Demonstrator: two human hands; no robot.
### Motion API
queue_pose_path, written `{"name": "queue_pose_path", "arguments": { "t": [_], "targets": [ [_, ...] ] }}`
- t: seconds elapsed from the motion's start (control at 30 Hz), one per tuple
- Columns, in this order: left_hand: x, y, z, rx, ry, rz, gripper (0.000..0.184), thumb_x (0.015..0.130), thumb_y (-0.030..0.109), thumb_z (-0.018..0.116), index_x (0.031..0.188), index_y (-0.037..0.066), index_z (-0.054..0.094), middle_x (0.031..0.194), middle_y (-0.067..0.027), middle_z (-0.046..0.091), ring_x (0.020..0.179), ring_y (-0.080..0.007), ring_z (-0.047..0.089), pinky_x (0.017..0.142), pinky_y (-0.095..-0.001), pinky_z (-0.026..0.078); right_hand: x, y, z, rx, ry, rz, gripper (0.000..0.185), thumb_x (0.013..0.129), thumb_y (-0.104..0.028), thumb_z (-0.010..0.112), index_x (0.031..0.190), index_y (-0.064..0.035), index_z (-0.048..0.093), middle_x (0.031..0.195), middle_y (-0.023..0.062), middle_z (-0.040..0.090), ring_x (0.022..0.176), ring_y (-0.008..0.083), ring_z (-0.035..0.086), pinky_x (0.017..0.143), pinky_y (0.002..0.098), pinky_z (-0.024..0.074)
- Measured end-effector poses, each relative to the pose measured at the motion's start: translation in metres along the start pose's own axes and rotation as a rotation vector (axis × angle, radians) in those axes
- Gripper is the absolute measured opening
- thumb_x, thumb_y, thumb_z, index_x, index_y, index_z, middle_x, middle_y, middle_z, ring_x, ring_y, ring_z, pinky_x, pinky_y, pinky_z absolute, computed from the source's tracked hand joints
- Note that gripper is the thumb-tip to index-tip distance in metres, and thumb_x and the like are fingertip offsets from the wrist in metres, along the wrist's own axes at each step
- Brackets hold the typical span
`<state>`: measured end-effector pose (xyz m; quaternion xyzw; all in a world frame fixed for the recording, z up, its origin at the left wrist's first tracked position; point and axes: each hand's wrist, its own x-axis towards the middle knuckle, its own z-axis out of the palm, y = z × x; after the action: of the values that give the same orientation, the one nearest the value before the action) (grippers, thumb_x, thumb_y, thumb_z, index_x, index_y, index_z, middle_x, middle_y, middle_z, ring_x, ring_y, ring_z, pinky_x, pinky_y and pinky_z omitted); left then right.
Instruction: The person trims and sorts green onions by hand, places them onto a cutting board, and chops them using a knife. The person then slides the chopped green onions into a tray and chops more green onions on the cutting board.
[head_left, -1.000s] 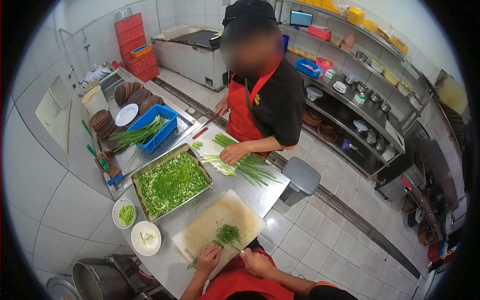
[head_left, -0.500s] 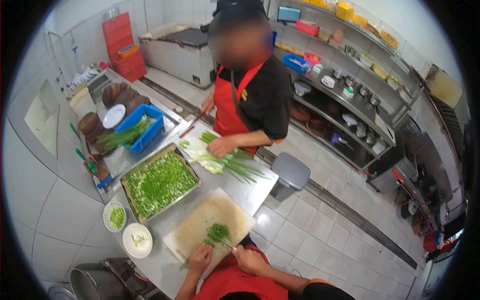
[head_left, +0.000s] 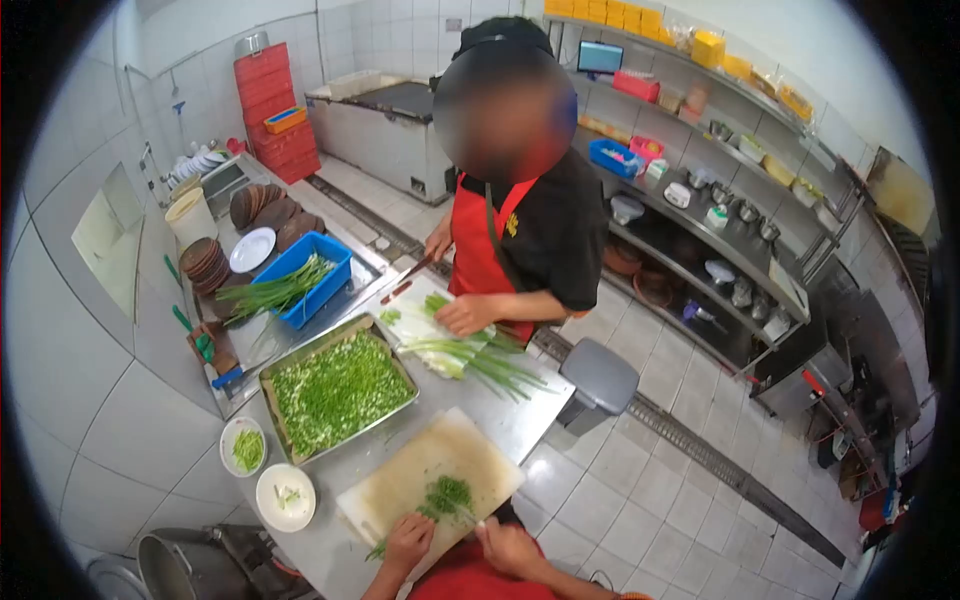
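Observation:
On the pale cutting board point(head_left: 400, 475) lies a small heap of chopped herbs point(head_left: 448, 495). My left hand point(head_left: 408, 542) is closed on a bunch of green herbs at the board's lower edge, with stems poking out on its left. Just right of the heap, my right hand point(head_left: 508, 548) is wrapped round the handle of a knife point(head_left: 470, 516), whose blade points toward the herbs. Beyond the board stands a metal tray point(head_left: 412, 395) full of chopped green onion.
A co-worker point(head_left: 500, 230) across the table holds a knife and green onions point(head_left: 490, 360) on a white board. Two bowls point(head_left: 286, 497) point(head_left: 243, 446) stand left of my board. A blue bin point(head_left: 325, 285), a grey trash can point(head_left: 600, 372) and steel shelves point(head_left: 700, 215) are farther off.
The camera view has shifted. My hands remain at the herbs and the knife. The co-worker's hand stays on the green onions.

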<state>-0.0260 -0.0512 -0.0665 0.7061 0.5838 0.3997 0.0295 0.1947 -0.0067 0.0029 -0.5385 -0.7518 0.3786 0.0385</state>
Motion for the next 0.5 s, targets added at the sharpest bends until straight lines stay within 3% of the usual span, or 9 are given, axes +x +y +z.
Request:
{"name": "queue_pose_path", "arguments": {
  "t": [0.33, 0.5],
  "targets": [
    [-0.004, 0.001, 0.001, -0.005, 0.007, -0.025, 0.012, 0.073, 0.001, 0.080, 0.081, 0.005, 0.071, 0.088, -0.0088, 0.069, 0.091, -0.0283, 0.067, 0.080, -0.0392, 0.054, 0.001, -0.006, -0.017, 0.005, -0.119, 0.007, 0.038, 0.104, -0.037, 0.035, 0.111, -0.0011, 0.047, 0.084, 0.0302, 0.065, 0.082, 0.0493, 0.063, 0.073, 0.0607, 0.0470],
    [0.001, 0.004, -0.001, -0.008, 0.001, -0.031, 0.014, 0.072, -0.001, 0.078, 0.082, 0.005, 0.070, 0.087, -0.0085, 0.068, 0.089, -0.0292, 0.066, 0.080, -0.0390, 0.055, -0.001, 0.002, -0.019, 0.067, -0.141, -0.008, 0.036, 0.104, -0.035, 0.037, 0.113, -0.0013, 0.047, 0.086, 0.0290, 0.065, 0.080, 0.0481, 0.064, 0.073, 0.0581, 0.0484]
  ]
}}
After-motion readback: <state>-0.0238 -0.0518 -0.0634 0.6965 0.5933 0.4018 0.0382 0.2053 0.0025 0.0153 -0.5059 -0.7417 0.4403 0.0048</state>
